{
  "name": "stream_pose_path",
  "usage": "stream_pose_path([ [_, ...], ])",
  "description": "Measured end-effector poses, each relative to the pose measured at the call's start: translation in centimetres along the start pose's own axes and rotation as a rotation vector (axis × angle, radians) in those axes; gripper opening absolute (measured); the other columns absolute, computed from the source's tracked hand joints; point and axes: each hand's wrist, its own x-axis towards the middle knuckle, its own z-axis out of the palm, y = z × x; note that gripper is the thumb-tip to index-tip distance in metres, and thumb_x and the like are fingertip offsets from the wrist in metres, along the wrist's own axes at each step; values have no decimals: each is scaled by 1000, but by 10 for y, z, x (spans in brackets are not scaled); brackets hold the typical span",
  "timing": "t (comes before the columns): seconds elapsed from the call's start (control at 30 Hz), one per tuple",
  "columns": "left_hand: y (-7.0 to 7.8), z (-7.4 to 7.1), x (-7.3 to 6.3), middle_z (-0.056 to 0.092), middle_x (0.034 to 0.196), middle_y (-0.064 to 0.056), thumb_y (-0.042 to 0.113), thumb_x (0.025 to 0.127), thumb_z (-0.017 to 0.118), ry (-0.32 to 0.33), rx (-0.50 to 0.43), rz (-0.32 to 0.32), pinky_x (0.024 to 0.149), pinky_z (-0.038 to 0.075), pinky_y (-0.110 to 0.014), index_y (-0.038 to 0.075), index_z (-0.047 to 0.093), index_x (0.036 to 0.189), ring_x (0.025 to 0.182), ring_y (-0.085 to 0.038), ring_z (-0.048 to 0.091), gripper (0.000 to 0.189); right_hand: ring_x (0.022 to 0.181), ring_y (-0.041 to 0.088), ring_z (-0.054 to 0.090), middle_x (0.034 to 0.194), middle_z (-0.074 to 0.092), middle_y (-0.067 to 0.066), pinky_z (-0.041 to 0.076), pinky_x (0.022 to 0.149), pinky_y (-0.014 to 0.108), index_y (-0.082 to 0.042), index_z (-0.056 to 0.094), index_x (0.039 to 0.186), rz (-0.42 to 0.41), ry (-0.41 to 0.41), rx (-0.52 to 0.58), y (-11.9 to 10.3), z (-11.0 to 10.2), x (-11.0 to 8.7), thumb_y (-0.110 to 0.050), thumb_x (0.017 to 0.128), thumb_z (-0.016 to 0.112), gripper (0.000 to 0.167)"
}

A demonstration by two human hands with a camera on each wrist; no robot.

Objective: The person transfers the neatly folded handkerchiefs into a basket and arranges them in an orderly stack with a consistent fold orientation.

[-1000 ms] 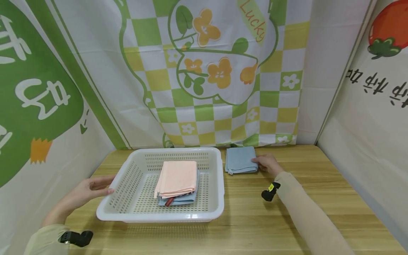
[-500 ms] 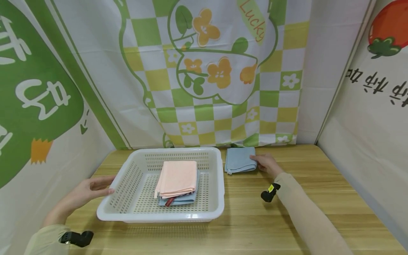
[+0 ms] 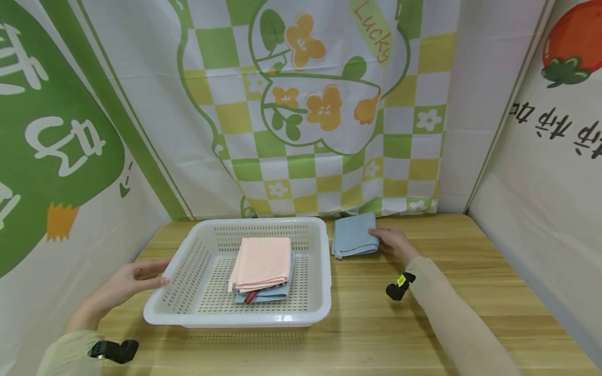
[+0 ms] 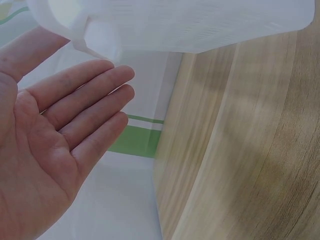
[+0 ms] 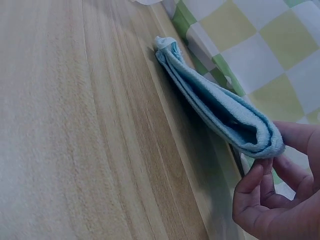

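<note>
My right hand [image 3: 394, 243] pinches the right edge of a folded light blue towel [image 3: 354, 235] at the back of the table. In the right wrist view the towel [image 5: 215, 97] shows its folded layers edge-on, with the thumb on one side and curled fingers [image 5: 250, 187] beneath. A white plastic basket [image 3: 322, 308] stands left of it. Inside lies a folded pink towel [image 3: 263, 261] on top of a folded blue towel [image 3: 268, 297] with a dark red tag. At the basket's left rim is my left hand [image 3: 119, 286], its thumb touching the rim and its fingers [image 4: 95, 105] straight.
The wooden table [image 3: 376, 334] reaches back to a checkered cloth curtain [image 3: 305, 172]. Printed fabric walls [image 3: 531, 198] close in the left and right sides. A black wrist camera [image 3: 400, 285] sits on the right sleeve, another camera [image 3: 114, 351] on the left.
The right hand's grip on the blue towel has shifted slightly left, and the towel's back edge has tilted up a little. The left hand and the basket stay in place.
</note>
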Motion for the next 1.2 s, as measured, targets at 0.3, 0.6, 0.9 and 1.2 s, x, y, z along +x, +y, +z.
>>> stream_pose_path([
  [0.3,1,1,-1,48,139,-24,32,93,60,2,1,3,89,48,-57,0,42,141,123,-43,49,60,62,2,50,69,57,-11,47,64,20,6,46,134,-19,-29,15,-4,1,-7,-23,94,60,52],
  [0.6,-1,0,0,49,138,-23,32,93,60,5,-3,12,89,48,-56,1,43,141,115,-12,55,59,76,5,56,100,62,2,52,74,26,5,45,137,-49,-20,-84,-7,0,-9,-28,93,60,57],
  [0.9,-2,1,0,46,139,-26,32,93,60,-6,-18,1,90,47,-60,-1,41,141,122,-44,51,61,70,3,59,81,62,-6,53,68,23,8,45,135,-79,-47,-25,-11,-1,-14,-24,93,60,54],
  [1.2,-3,1,1,46,140,-26,32,94,59,-13,-40,-9,91,47,-59,-1,40,142,123,-47,48,61,73,5,60,80,62,-8,52,67,22,6,46,136,-83,-66,-42,-11,-3,-13,-25,93,60,54],
])
